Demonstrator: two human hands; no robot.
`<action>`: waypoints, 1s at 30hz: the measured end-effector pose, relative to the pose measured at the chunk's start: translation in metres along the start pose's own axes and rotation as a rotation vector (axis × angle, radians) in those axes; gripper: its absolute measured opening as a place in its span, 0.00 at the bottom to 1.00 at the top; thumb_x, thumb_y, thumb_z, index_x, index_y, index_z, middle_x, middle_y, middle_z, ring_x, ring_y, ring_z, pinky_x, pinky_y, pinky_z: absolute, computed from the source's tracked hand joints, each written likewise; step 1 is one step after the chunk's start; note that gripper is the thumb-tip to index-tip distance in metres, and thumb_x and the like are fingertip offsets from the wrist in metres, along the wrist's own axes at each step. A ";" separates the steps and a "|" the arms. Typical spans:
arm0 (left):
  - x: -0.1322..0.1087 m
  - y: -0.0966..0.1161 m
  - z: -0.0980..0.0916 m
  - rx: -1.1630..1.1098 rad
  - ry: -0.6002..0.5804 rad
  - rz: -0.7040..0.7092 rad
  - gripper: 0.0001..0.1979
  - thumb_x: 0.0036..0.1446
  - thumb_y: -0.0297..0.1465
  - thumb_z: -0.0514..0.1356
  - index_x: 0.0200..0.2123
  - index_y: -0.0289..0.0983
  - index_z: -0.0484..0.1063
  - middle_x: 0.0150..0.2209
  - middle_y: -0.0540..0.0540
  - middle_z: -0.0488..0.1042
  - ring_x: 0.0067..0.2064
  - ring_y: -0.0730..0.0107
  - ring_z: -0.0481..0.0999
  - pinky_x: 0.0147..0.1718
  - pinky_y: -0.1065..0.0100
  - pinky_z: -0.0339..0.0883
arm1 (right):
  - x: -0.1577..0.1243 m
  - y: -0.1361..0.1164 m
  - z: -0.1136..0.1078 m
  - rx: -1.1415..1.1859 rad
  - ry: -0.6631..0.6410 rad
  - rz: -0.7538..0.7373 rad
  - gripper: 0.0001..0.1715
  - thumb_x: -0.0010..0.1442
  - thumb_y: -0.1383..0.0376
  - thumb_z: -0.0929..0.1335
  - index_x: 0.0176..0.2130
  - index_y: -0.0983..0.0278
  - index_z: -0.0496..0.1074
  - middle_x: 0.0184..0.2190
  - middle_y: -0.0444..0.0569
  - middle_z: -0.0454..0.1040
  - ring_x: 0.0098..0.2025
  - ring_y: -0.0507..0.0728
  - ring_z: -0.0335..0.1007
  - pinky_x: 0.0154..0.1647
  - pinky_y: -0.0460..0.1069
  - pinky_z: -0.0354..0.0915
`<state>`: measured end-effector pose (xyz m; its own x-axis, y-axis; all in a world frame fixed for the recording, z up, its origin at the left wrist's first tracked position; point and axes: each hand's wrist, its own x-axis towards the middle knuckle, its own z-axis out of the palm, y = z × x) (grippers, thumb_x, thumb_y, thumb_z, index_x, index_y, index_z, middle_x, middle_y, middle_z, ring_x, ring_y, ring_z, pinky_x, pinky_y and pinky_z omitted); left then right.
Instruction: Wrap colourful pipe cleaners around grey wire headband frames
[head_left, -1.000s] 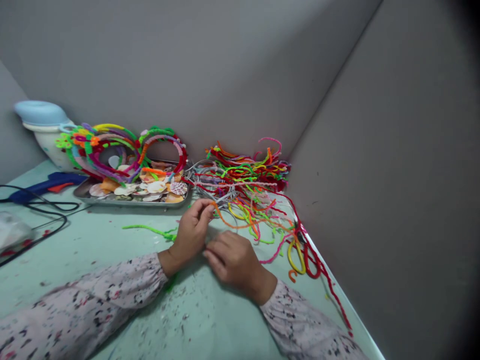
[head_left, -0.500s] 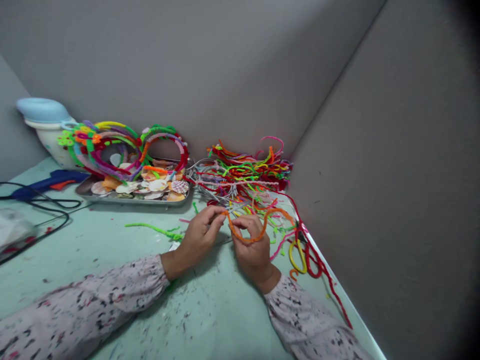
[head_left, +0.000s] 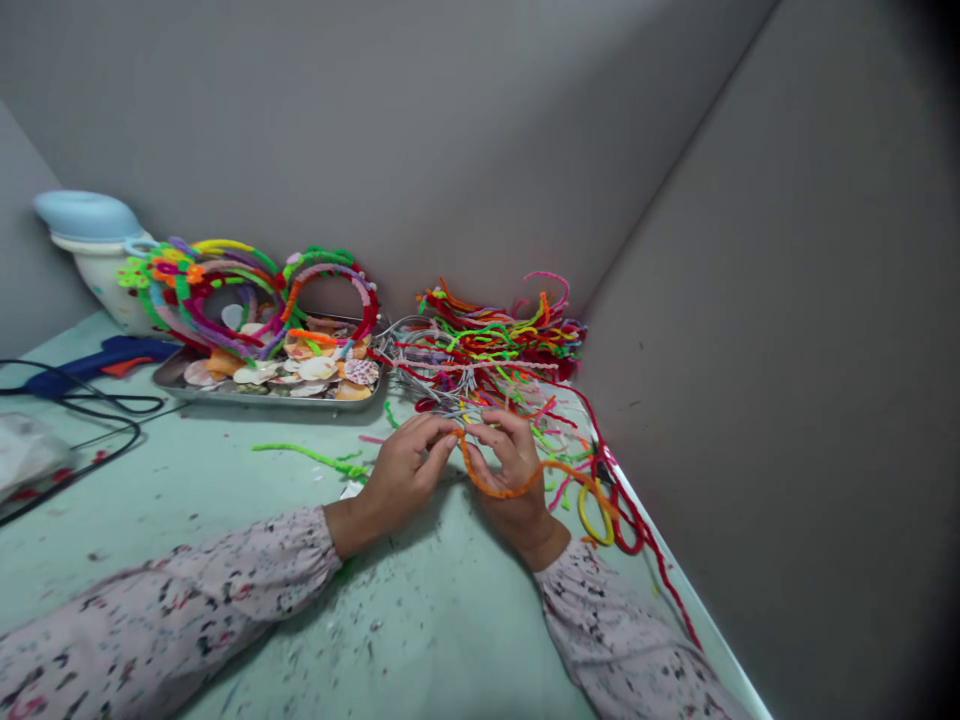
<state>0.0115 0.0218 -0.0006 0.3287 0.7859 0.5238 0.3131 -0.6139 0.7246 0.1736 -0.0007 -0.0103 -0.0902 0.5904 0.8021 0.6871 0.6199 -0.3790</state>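
Observation:
My left hand (head_left: pixel 405 466) pinches one end of an orange pipe cleaner (head_left: pixel 517 487) just above the pale green table (head_left: pixel 225 520). My right hand (head_left: pixel 510 470) faces palm up beside it, fingers curled round the same orange pipe cleaner, which loops under the palm and trails off to the right. Both hands meet in front of a tangled heap of coloured pipe cleaners (head_left: pixel 495 345) in the corner. A loose green pipe cleaner (head_left: pixel 307 458) lies on the table to the left of my left hand.
A metal tray (head_left: pixel 262 395) holds seashells and wrapped colourful headbands (head_left: pixel 247 290). A blue glue gun (head_left: pixel 97 357) with a black cord (head_left: pixel 90 430) lies at the left, by a white and blue container (head_left: pixel 86 235). Grey walls close the corner. Red and yellow loops (head_left: pixel 611 510) lie at the right edge.
My right hand has turned over from lying flat on the table, risen and closed on the orange pipe cleaner. The left hand kept its pinch and shifted slightly right.

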 end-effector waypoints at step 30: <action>-0.001 0.000 0.000 0.205 -0.030 0.068 0.10 0.64 0.31 0.53 0.41 0.39 0.73 0.37 0.46 0.76 0.41 0.64 0.71 0.42 0.61 0.58 | -0.002 0.001 0.001 0.131 -0.064 0.166 0.07 0.62 0.66 0.66 0.42 0.61 0.73 0.40 0.51 0.72 0.42 0.56 0.71 0.40 0.52 0.71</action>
<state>0.0114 0.0212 -0.0013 0.3808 0.7411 0.5529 0.4626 -0.6705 0.5800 0.1736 -0.0008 -0.0132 -0.0323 0.7193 0.6939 0.5971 0.5707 -0.5638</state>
